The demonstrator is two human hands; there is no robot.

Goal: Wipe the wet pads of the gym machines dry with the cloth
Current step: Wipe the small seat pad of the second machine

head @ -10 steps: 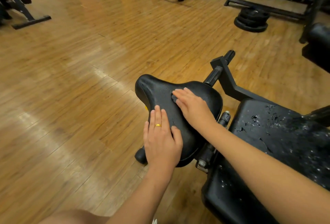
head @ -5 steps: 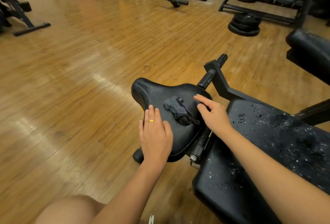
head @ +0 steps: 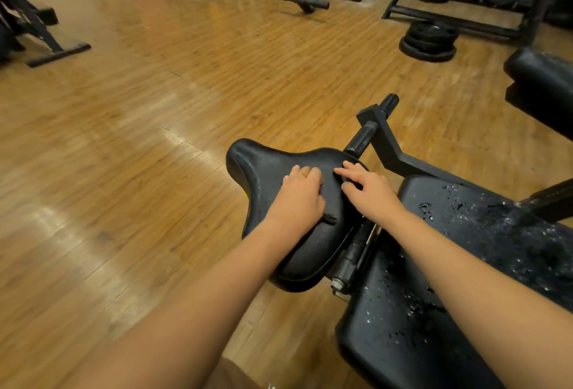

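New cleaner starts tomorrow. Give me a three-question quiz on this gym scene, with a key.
1. True or false: the bench pad is dry.
2. The cloth is under: A the left hand; B a shoe; C a water bottle.
3. Fill in: stacked on the floor in the background are weight ____.
Key: 1 false, droplets cover it; 2 A; 3 plates.

Seat pad (head: 263,168): left hand (head: 299,195) on it, over cloth (head: 329,219); right hand (head: 369,191) at its 3 o'clock. Bench pad (head: 465,264) just beside, 4 o'clock. Weight plates (head: 429,40) well apart, 1 o'clock.
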